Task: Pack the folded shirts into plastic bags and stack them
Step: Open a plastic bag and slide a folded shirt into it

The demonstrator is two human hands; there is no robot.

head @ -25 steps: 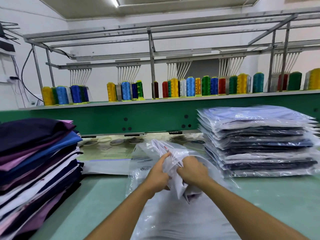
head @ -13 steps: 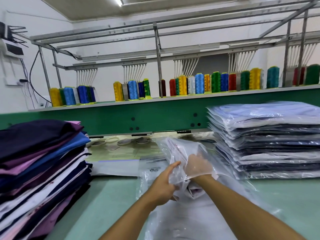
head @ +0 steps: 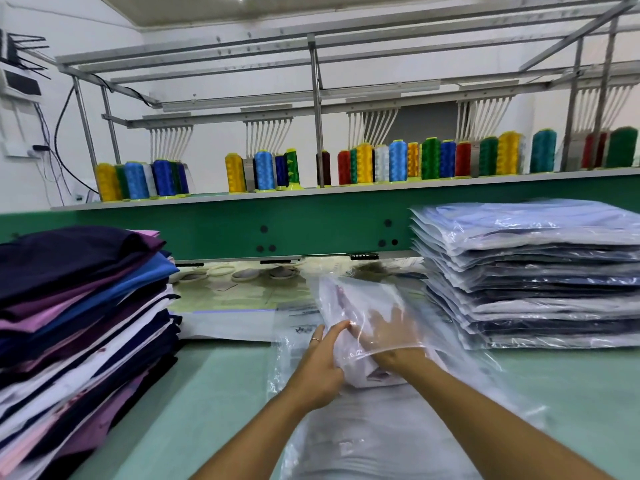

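Note:
A clear plastic bag stands open in front of me over a pale folded shirt lying on the green table. My left hand grips the bag's left edge, thumb and fingers curled on the plastic. My right hand is inside the bag's mouth, seen through the film, with its fingers spread and straight. A tall pile of unbagged folded shirts in navy, purple, blue and white sits at the left. At the right stands a stack of bagged shirts.
Behind the table runs a green machine beam with rows of coloured thread cones on its shelf. Flat spare bags and papers lie between the two piles, with embroidery hoops further back.
My right hand has pushed deeper into the bag and spread its fingers. The bag has opened wider, and my left hand has shifted along its left edge.

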